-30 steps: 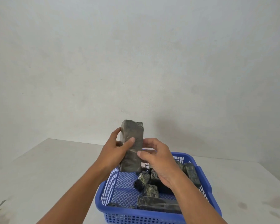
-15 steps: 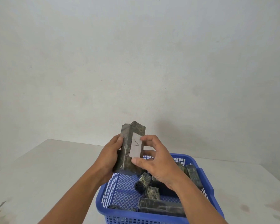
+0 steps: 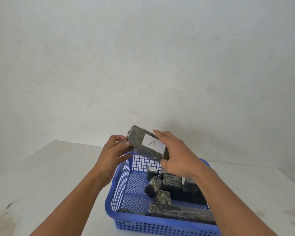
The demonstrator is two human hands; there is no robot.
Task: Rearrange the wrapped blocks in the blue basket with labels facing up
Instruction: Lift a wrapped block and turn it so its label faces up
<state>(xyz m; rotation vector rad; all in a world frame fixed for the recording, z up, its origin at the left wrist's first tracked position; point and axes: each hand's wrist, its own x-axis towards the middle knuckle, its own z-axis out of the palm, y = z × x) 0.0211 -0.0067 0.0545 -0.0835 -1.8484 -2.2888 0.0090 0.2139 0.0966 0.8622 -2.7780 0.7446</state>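
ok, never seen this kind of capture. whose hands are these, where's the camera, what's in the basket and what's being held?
There is no machine here: a person works with two bare hands. The single picture comes from a wide-angle camera worn on their head, looking forward and down, so the arms enter from the bottom edge.

On a white table against a plain wall stands a blue basket with mesh sides. Inside it lie several dark wrapped blocks of different sizes, mostly toward its right and near sides. One small block near the back shows a white label; the others mostly show only dark wrap.

Above the basket's far left corner, both hands hold a larger wrapped block, tilted. The left hand grips its left end, the right hand its right end. Its white label, marked "A", faces the camera.
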